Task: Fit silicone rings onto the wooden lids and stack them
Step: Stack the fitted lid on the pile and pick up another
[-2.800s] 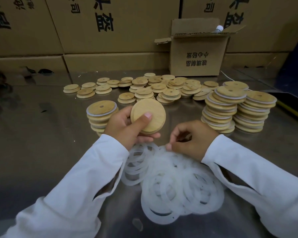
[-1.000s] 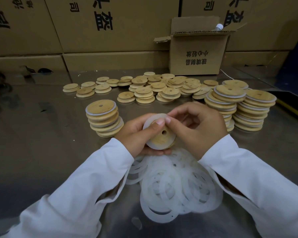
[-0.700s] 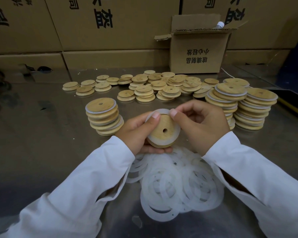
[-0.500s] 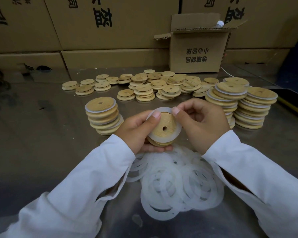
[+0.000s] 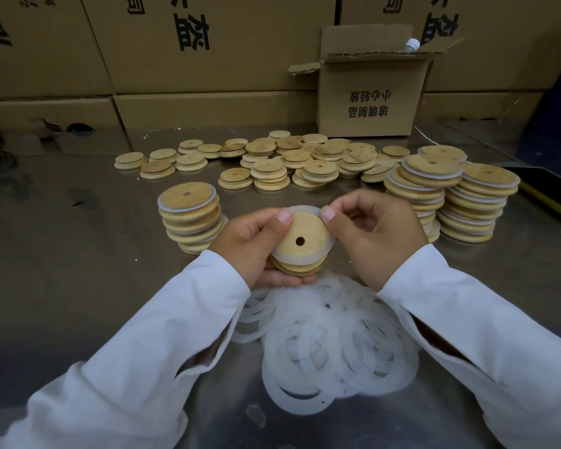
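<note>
My left hand grips a round wooden lid with a small centre hole, tilted toward me. A white silicone ring sits around the lid's raised step. My right hand pinches the ring's upper edge between thumb and finger, opposite my left thumb. A heap of loose silicone rings lies on the metal table just below my hands. A short stack of ringed lids stands to the left of my hands.
Two taller stacks of ringed lids stand at the right. Many bare wooden lids lie scattered further back. An open cardboard box and a wall of big cartons close the rear.
My right hand picked a ring from the heap and brought it to the lid. Both hands have worked the ring down around the lid, which now tilts more toward me.
</note>
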{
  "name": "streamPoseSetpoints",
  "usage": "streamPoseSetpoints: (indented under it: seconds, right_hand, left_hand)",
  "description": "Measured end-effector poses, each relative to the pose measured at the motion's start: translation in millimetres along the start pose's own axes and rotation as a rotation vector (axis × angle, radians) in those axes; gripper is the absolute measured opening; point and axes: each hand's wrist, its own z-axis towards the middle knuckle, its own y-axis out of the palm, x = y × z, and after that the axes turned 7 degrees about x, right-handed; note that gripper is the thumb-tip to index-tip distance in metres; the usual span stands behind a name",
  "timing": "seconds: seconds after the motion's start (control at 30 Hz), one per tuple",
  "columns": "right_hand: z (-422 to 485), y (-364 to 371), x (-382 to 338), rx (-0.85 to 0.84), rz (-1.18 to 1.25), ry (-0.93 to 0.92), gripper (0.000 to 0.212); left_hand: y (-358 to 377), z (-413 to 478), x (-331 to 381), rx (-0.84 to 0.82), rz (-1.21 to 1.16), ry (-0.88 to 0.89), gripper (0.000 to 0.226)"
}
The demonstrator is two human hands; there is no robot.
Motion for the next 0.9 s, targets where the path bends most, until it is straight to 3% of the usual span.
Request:
streamPoseSetpoints:
  seconds: [0.47,0.7,0.8,0.9]
  right_hand:
    - [-1.7,3.2,0.7,0.022,0.051,0.041,0.012]
    - [-7.9,7.8,3.3,0.111,0.010,0.043,0.009]
    - [-8.0,5.7,2.2,0.159,0.002,0.039,0.012]
    - [-9.0,5.6,0.6,0.133,-0.001,0.029,0.011]
  left_hand:
    - [2.2,0.7,-0.8,0.074,-0.042,0.044,0.025]
    - [3.3,3.9,-0.4,0.119,-0.148,0.052,0.023]
    - [3.7,3.2,-2.2,0.098,-0.060,0.102,0.033]
    - [1.6,4.5,-5.6,0.096,0.042,0.142,0.022]
